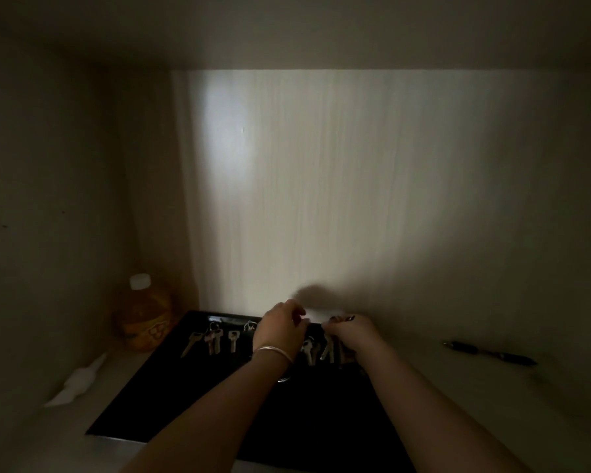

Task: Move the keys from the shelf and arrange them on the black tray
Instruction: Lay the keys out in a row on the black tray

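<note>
Two hands, left (280, 331) and right (352, 334), meet over the tray's (171, 397) far edge. The right fingers hold keys (328, 349); I cannot tell the left fingers' state.

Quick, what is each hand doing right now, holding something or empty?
Left hand: fingers curled at the far edge of the tray; whether it grips anything cannot be told.
Right hand: closed on a bunch of keys.

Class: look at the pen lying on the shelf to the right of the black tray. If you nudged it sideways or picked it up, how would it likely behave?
The pen is slim and looks round, lying flat, so a sideways nudge would probably roll it. It looks straight and stiff, so it should lift without bending. Being so thin, it is likely light.
</note>
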